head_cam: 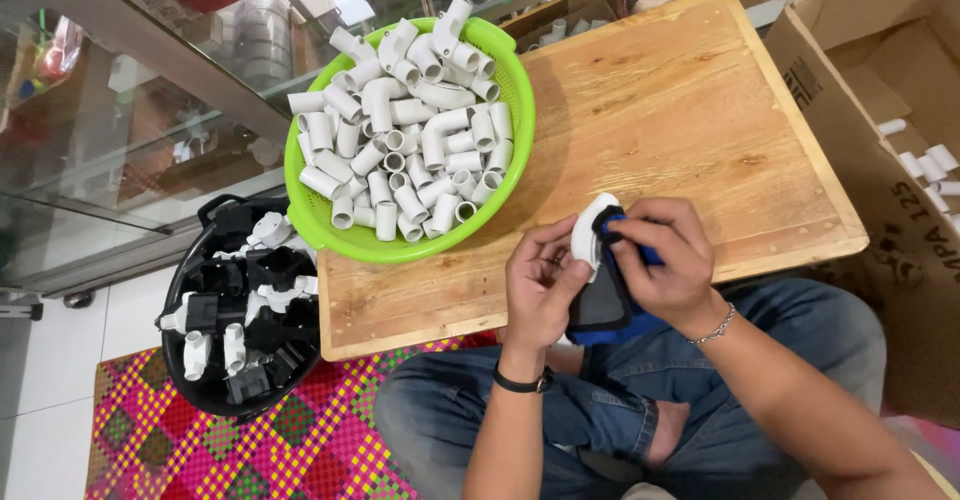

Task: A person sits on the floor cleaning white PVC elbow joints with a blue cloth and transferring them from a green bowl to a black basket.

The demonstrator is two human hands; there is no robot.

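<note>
The left hand is gripping a white plastic pipe fitting with closed fingers. The right hand is pressing a blue cloth onto it, fingers curled, near the green plastic colander.

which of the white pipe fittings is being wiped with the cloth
The white fitting held between both hands over the wooden board, against the blue cloth; the others lie in the green basket.

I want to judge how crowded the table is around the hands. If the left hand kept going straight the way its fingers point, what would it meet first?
The left hand points up and right, so it meets the white fitting its fingers already touch, then the right hand.
</note>
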